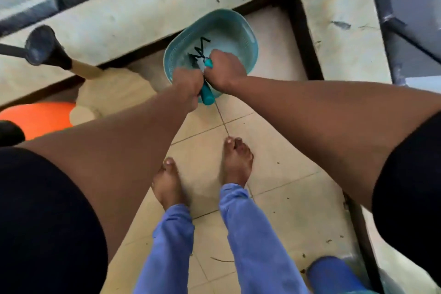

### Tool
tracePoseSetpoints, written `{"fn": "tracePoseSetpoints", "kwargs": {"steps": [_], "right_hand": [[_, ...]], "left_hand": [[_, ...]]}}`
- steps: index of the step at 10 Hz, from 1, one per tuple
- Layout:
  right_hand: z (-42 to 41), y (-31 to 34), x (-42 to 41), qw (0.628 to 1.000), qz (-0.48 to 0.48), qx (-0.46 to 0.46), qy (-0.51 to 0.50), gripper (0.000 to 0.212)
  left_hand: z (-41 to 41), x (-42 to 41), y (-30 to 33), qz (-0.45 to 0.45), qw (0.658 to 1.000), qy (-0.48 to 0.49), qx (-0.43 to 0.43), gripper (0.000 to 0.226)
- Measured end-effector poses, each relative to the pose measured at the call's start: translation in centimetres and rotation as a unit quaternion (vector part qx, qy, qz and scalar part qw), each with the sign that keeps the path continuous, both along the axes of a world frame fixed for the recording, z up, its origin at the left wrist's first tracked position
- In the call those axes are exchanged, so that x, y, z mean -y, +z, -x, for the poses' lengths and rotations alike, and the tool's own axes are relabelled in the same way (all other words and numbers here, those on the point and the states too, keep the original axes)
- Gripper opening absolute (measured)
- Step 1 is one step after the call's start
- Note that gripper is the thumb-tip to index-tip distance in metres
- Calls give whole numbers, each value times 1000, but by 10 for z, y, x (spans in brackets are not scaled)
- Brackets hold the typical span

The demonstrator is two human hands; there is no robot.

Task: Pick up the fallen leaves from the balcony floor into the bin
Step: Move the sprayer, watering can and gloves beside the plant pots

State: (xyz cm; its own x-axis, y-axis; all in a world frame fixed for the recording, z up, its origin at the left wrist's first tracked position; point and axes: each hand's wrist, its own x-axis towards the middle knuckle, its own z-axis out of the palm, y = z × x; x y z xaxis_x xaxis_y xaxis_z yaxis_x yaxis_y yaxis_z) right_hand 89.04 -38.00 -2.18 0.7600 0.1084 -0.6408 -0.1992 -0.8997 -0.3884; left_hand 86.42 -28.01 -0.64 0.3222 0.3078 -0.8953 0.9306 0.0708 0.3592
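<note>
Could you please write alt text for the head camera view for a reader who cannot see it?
Seen from above, a person's left hand grips the teal handle of a small hand rake while the right hand holds it near its black prongs, over a teal bin on the tiled balcony floor. Bare feet stand below; a hammer lies on the ledge.

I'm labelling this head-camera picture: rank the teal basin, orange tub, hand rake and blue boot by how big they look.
1. teal basin
2. orange tub
3. blue boot, cut off and nearer the camera, so unsure against the tub
4. hand rake
</note>
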Motion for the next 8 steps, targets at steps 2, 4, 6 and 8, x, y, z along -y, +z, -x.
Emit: {"fn": "tracePoseSetpoints", "kwargs": {"steps": [2,4,6,8], "right_hand": [[7,-13,-3,999,35,-23,22,33],[9,-1,3,997,66,-36,32,37],[20,48,7,998,52,-33,35,36],[52,163,3,994,4,-109,24,26]], "left_hand": [[6,-9,-39,14,1000,13,-8,30],[15,-13,-14,47,998,33,-9,23],[46,-15,50,81,995,44,-34,23],[116,-38,160,87,987,-121,-57,13]]}}
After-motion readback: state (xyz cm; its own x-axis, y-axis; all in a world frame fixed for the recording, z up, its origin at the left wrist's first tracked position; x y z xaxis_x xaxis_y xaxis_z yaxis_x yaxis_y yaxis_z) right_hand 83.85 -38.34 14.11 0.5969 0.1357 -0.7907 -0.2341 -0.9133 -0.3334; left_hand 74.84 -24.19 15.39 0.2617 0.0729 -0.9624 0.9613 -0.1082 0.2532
